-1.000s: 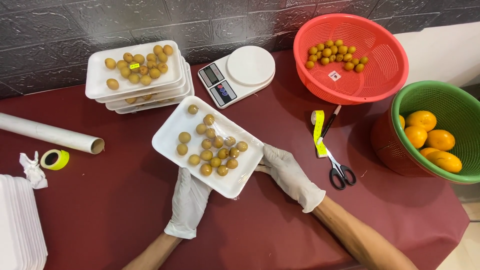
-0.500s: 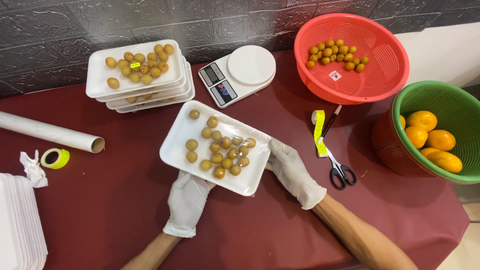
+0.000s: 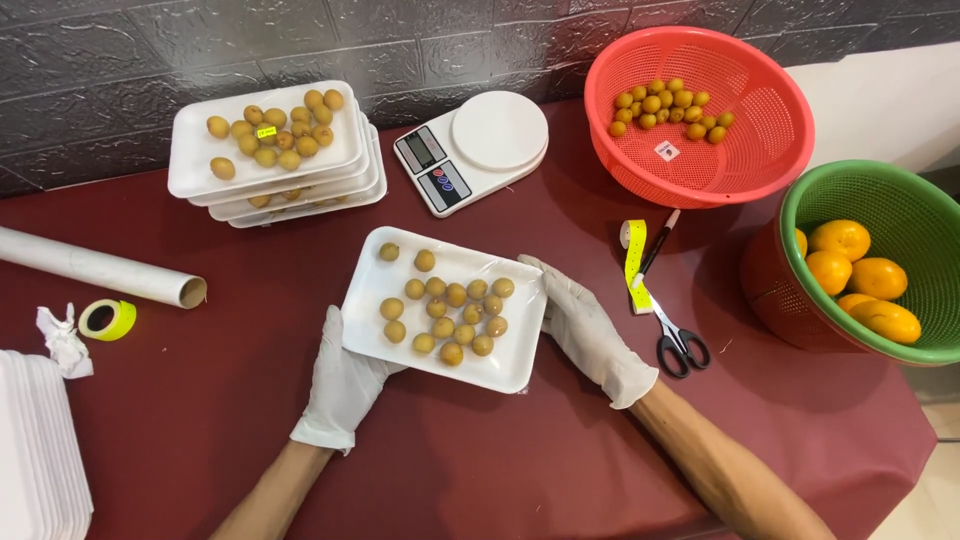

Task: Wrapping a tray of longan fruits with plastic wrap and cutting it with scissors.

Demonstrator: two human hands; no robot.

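Note:
A white foam tray (image 3: 508,368) with several small brown round fruits (image 3: 450,305) under clear film lies on the dark red table. Both of my hands wear white gloves. My left hand (image 3: 345,385) grips the tray's near left edge. My right hand (image 3: 585,330) holds the tray's right edge, fingers along its side.
A stack of filled white trays (image 3: 200,160) sits at the back left, a white kitchen scale (image 3: 480,145) behind the tray. A red basket (image 3: 760,140) holds small fruits, a green basket (image 3: 900,200) oranges. Scissors (image 3: 675,340), yellow label strip (image 3: 633,255), cardboard tube (image 3: 100,268), yellow tape roll (image 3: 105,318), empty trays (image 3: 35,450).
The tray has shifted right and turned a little clockwise, with both hands moving along with it.

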